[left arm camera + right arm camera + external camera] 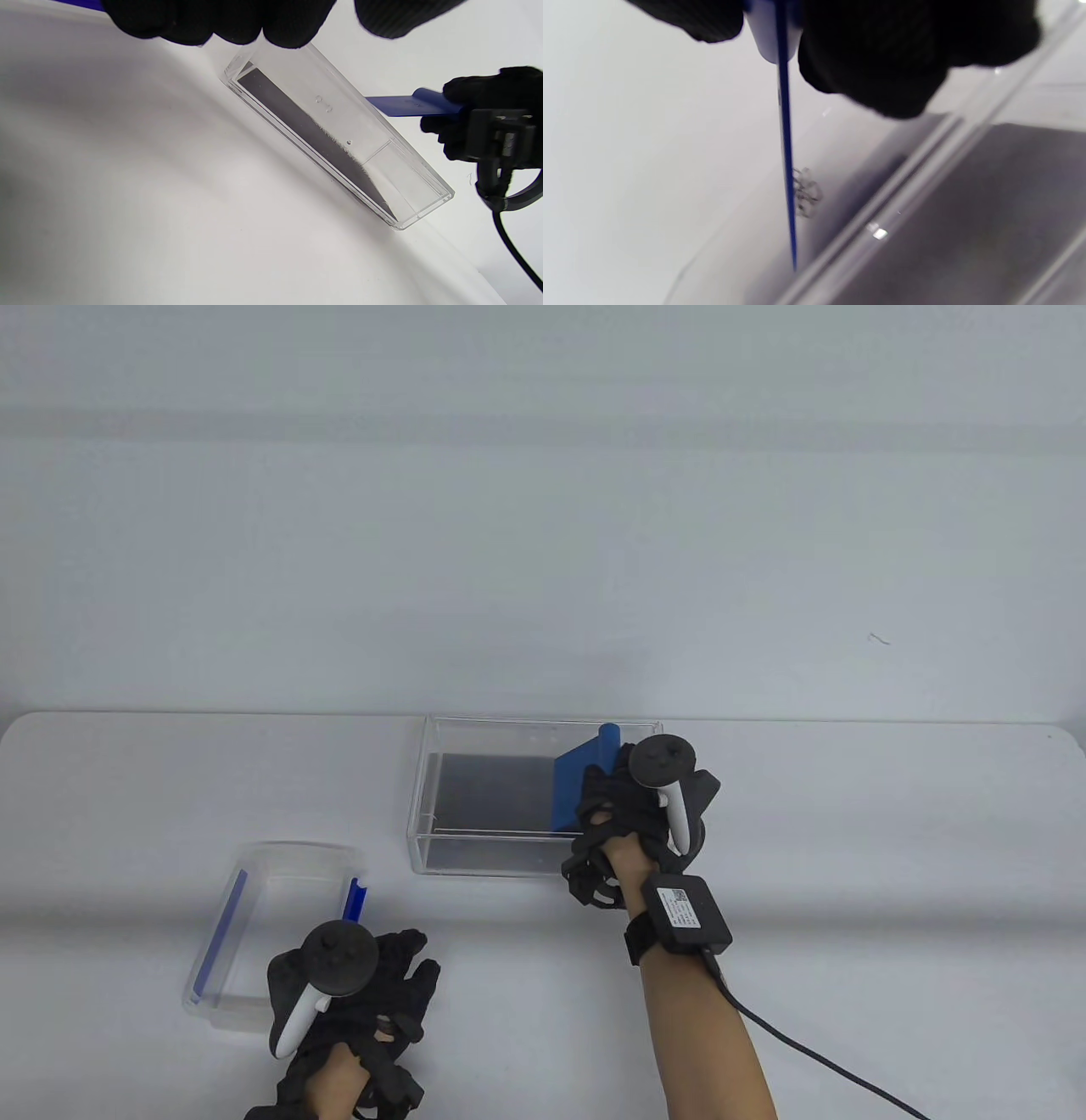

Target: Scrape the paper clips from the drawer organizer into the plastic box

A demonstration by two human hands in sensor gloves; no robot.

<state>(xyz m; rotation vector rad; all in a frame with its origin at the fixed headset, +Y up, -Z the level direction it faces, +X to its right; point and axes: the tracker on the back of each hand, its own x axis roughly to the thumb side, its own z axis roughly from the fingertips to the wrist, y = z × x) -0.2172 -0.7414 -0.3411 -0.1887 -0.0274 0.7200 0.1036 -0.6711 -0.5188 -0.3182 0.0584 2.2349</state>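
Observation:
A clear drawer organizer [488,855] with a dark floor stands mid-table and also shows in the left wrist view [403,169]. My right hand [607,796] grips a blue scraper [577,785] whose blade reaches down inside the organizer's right end. In the right wrist view the blade [787,169] is edge-on, with a small clump of paper clips [806,195] right beside it. A clear plastic box [297,850] with blue latches sits at the front left. My left hand [407,963] rests open by the box's right side, holding nothing.
The right wrist's black cable [814,1052] trails off to the bottom right. The table's far edge [254,714] runs just behind the organizer. A small speck [878,639] shows on the backdrop.

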